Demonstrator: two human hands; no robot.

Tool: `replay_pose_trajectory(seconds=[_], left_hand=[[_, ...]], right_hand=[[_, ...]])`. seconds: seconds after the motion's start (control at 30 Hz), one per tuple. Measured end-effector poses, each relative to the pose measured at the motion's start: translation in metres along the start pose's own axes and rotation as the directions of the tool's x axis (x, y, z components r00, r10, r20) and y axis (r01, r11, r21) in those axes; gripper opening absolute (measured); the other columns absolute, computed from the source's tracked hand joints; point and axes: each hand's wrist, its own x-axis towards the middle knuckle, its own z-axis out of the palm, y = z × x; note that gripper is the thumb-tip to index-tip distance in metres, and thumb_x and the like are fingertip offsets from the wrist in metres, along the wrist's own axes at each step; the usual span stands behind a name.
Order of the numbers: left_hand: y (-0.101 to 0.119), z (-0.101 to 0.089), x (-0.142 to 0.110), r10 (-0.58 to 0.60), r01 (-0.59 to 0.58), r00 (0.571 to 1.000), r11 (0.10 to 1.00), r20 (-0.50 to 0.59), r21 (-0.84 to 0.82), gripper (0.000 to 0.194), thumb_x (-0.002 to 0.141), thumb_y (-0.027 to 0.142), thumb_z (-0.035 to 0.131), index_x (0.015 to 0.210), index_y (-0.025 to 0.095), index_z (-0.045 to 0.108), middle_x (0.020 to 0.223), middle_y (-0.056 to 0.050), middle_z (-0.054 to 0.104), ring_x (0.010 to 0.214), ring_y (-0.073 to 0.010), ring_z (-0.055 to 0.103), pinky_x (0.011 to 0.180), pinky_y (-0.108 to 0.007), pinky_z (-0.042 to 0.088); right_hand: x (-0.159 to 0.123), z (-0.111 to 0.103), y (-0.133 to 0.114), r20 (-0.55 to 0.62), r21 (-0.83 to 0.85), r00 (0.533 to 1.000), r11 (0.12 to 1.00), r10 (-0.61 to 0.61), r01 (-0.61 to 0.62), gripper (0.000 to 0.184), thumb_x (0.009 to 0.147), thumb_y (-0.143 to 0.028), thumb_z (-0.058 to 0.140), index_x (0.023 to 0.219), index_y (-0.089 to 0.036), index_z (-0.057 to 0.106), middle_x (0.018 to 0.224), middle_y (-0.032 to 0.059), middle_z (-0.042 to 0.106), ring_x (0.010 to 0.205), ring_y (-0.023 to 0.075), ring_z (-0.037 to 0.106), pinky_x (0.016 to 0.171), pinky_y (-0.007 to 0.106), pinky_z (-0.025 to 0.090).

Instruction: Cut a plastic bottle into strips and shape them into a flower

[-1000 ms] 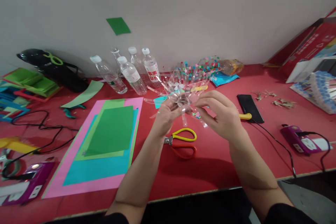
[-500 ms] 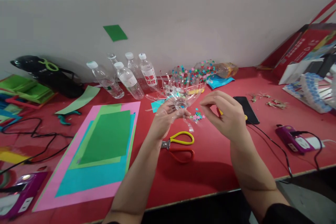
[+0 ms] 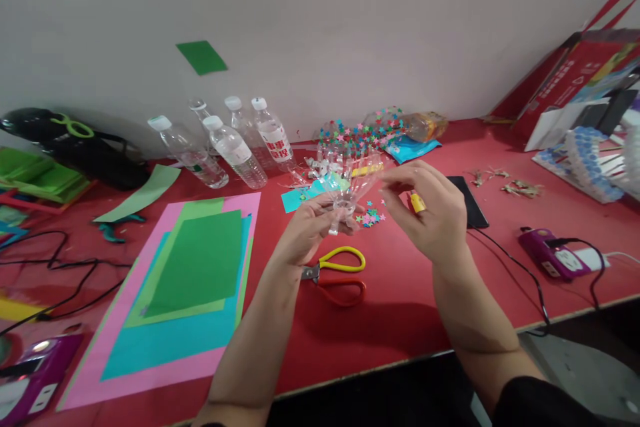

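My left hand (image 3: pixel 313 223) grips the neck end of a cut clear plastic bottle (image 3: pixel 344 197), whose sides are slit into thin strips that fan upward and outward. To its right, my right hand (image 3: pixel 430 210) has thumb and forefinger pinched at the tip of one clear strip; the contact is hard to see. Beneath my left wrist lies a pair of scissors (image 3: pixel 343 260) with one yellow and one red handle, its blades partly hidden. Small coloured star sequins (image 3: pixel 371 215) lie in a pile between the hands. Behind the cut bottle is a cyan paper piece (image 3: pixel 293 201).
Stacked coloured paper sheets (image 3: pixel 195 263) lie at left. Several clear bottles (image 3: pixel 239 153) stand by the partition (image 3: pixel 320 47). A star-filled bottle (image 3: pixel 357 137) lies behind the hands. A black phone (image 3: pixel 470 203), a purple power strip (image 3: pixel 555 257) with cables, and a red bag (image 3: pixel 570 77) are at right.
The bottle's strips now stand closer together, and one that hung toward the front has shifted. My right hand remains raised on the right. The whole view has shifted slightly.
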Motion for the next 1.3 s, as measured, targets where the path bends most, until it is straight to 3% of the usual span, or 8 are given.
replay_pose_trajectory(seconds=[0.23, 0.6, 0.97, 1.07, 1.2, 1.3], left_hand=[[-0.003, -0.003, 0.001, -0.054, 0.051, 0.997, 0.998, 0.052, 0.045, 0.025, 0.074, 0.026, 0.074, 0.094, 0.012, 0.069, 0.091, -0.010, 0.075, 0.062, -0.0103, 0.065, 0.061, -0.023, 0.055], [-0.005, -0.003, 0.001, -0.090, 0.087, 0.996, 0.993, 0.029, 0.081, 0.029, 0.074, 0.026, 0.074, 0.099, 0.013, 0.069, 0.090, -0.010, 0.075, 0.062, -0.0110, 0.066, 0.064, -0.025, 0.055], [-0.004, 0.001, 0.003, -0.129, 0.129, 0.992, 0.992, -0.006, 0.005, 0.030, 0.069, 0.023, 0.077, 0.095, 0.012, 0.068, 0.082, -0.009, 0.075, 0.058, -0.0114, 0.065, 0.060, -0.025, 0.054], [-0.003, 0.001, 0.002, -0.131, 0.130, 0.991, 0.991, -0.029, -0.040, 0.030, 0.069, 0.024, 0.077, 0.095, 0.011, 0.068, 0.082, -0.009, 0.075, 0.057, -0.0115, 0.065, 0.058, -0.024, 0.053], [-0.002, -0.003, 0.002, -0.106, 0.110, 0.993, 0.988, 0.041, -0.106, 0.030, 0.072, 0.029, 0.075, 0.095, 0.011, 0.070, 0.082, -0.010, 0.075, 0.059, -0.0101, 0.064, 0.059, -0.022, 0.052], [-0.003, -0.004, 0.002, -0.083, 0.091, 0.994, 0.987, 0.068, -0.132, 0.026, 0.075, 0.029, 0.073, 0.093, 0.011, 0.072, 0.081, -0.008, 0.074, 0.060, -0.0093, 0.063, 0.060, -0.020, 0.052]], right_hand=[[-0.001, -0.002, 0.000, -0.021, -0.039, 0.998, 0.997, 0.059, -0.059, 0.031, 0.089, -0.012, 0.056, 0.118, -0.023, 0.061, 0.076, -0.0021, 0.058, 0.068, 0.0108, 0.054, 0.067, 0.028, 0.050], [0.000, -0.002, 0.003, -0.020, -0.139, 1.000, 0.990, -0.005, 0.002, 0.023, 0.088, -0.015, 0.058, 0.109, -0.023, 0.063, 0.077, 0.0005, 0.060, 0.070, 0.0143, 0.057, 0.068, 0.030, 0.050], [0.001, -0.002, 0.001, -0.054, -0.088, 0.998, 0.996, -0.038, 0.033, 0.015, 0.086, -0.008, 0.058, 0.091, -0.021, 0.061, 0.085, 0.0021, 0.060, 0.078, 0.0134, 0.059, 0.065, 0.028, 0.051], [-0.001, -0.003, -0.002, -0.035, -0.027, 0.999, 0.999, -0.034, 0.033, 0.013, 0.087, -0.008, 0.058, 0.086, -0.021, 0.057, 0.089, 0.0027, 0.061, 0.085, 0.0137, 0.061, 0.066, 0.027, 0.052], [-0.008, 0.002, -0.003, 0.084, 0.160, 0.994, 0.983, 0.072, -0.085, 0.011, 0.093, -0.014, 0.052, 0.096, -0.023, 0.049, 0.097, 0.0015, 0.069, 0.087, 0.0136, 0.068, 0.072, 0.029, 0.054], [-0.013, 0.008, -0.003, 0.108, 0.249, 0.988, 0.959, 0.108, -0.133, 0.010, 0.096, -0.019, 0.048, 0.103, -0.024, 0.045, 0.096, 0.0011, 0.068, 0.083, 0.0126, 0.069, 0.073, 0.029, 0.055]])
